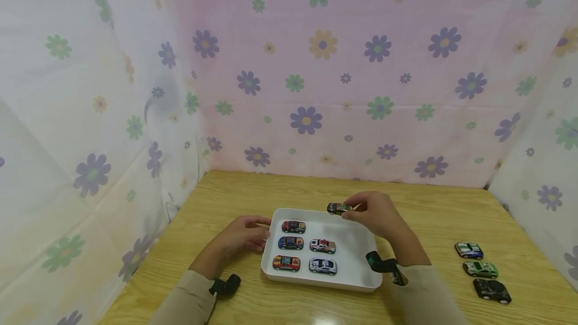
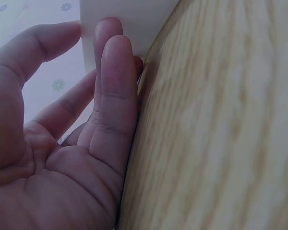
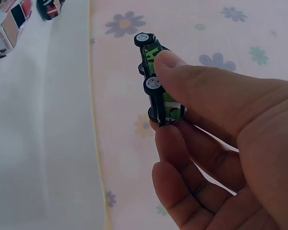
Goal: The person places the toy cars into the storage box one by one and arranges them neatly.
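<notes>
My right hand (image 1: 377,214) pinches a small black and green toy car (image 3: 156,84) between thumb and fingers. It holds the car above the back rim of a white tray (image 1: 325,283). Inside the tray, toy cars sit in two columns: a dark red one (image 1: 293,226), a blue one (image 1: 291,243) and a red-yellow one (image 1: 286,263) on the left. Beside them are a white-red car (image 1: 322,246) and a white car (image 1: 322,266). My left hand (image 1: 244,235) is at the tray's left side, fairly straight fingers against its outer wall.
Right of the tray, on the wooden table (image 1: 433,214), stand a white-blue toy car (image 1: 469,250), a green-white one (image 1: 480,269) and a black one (image 1: 492,291). Flowered cloth (image 1: 280,139) hangs behind the table and at both sides.
</notes>
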A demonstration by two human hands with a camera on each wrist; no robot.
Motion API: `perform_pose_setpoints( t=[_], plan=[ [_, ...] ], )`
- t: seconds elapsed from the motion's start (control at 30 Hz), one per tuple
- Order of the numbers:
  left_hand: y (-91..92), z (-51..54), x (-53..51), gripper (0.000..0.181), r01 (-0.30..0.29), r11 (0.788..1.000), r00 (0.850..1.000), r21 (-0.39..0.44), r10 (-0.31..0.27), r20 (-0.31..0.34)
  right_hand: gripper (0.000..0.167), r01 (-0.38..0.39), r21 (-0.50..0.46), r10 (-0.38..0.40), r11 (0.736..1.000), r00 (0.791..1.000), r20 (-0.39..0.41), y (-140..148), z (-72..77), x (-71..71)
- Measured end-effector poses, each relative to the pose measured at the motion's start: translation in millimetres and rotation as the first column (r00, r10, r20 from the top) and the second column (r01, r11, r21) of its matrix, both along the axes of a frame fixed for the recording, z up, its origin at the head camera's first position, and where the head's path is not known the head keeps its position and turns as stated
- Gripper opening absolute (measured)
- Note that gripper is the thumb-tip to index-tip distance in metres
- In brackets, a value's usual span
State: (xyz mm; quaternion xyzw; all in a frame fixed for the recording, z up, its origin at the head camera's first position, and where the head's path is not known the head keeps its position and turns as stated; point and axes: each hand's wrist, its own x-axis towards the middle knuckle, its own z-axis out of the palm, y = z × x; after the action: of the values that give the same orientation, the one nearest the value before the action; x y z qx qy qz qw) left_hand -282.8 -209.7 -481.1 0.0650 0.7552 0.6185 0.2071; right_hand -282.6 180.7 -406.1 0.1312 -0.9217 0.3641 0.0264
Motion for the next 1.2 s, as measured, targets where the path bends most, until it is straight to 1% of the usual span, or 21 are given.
perform_pose_setpoints(
  t=[0.1, 0.37, 0.6, 0.83, 1.2],
  plan=[
    [0.4, 0.3, 0.0, 0.053, -0.002, 1.0, 1.0, -0.003, 0.002, 0.0, 0.026, 0.002, -0.005, -0.002, 1.0, 1.0, 0.018, -5, -3.4, -1.3],
    [0.5, 0.2, -0.6, 0.053, -0.002, 1.0, 1.0, -0.001, 0.002, 0.002, 0.021, 0.034, 0.022, -0.035, 0.999, 0.998, 0.057, -18, -10.1, -1.1],
    [0.6, 0.9, -0.3, 0.052, -0.006, 1.0, 1.0, -0.001, 0.006, 0.008, 0.02, 0.017, 0.046, -0.02, 0.999, 0.999, 0.049, -25, -12.4, 0.3],
    [-0.1, 0.2, -1.1, 0.054, -0.001, 1.0, 1.0, 0.009, 0.001, 0.015, 0.018, 0.045, 0.049, -0.048, 0.998, 0.997, 0.068, -31, -15.1, 0.1],
    [-1.1, -1.9, -3.0, 0.053, 0.004, 1.0, 1.0, 0.01, -0.004, 0.015, 0.018, 0.036, 0.049, -0.04, 0.998, 0.995, 0.089, -38, -18.1, 1.0]
  ],
)
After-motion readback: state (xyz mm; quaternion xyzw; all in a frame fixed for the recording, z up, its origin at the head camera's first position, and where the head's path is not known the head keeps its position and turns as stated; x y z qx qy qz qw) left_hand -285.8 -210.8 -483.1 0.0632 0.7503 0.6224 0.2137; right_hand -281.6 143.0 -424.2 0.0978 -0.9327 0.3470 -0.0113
